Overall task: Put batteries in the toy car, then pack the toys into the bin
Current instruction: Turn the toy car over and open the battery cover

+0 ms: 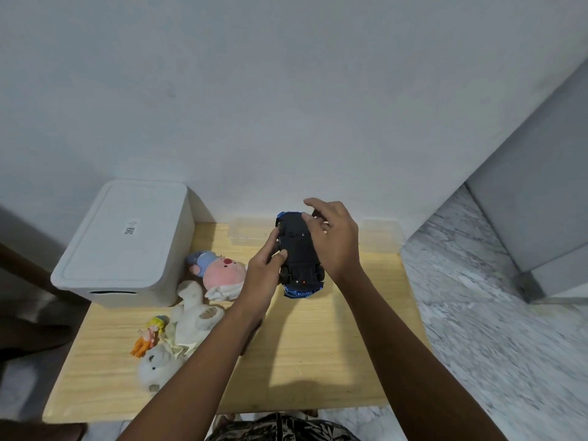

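Note:
A blue toy car [299,253] is held upside down above the wooden table [318,345], its black underside facing me. My left hand [262,275] grips its left side, thumb on the chassis. My right hand [334,240] rests on the right side, fingers curled over the underside near the far end. A white lidded bin [127,243] stands shut at the table's back left. No batteries are visible.
Beside the bin lie a pink plush [219,272], a white plush [191,316], a small orange doll [148,335] and a white bear [159,367]. Two clear plastic boxes [248,232] sit by the wall. Marble floor [493,313] lies to the right.

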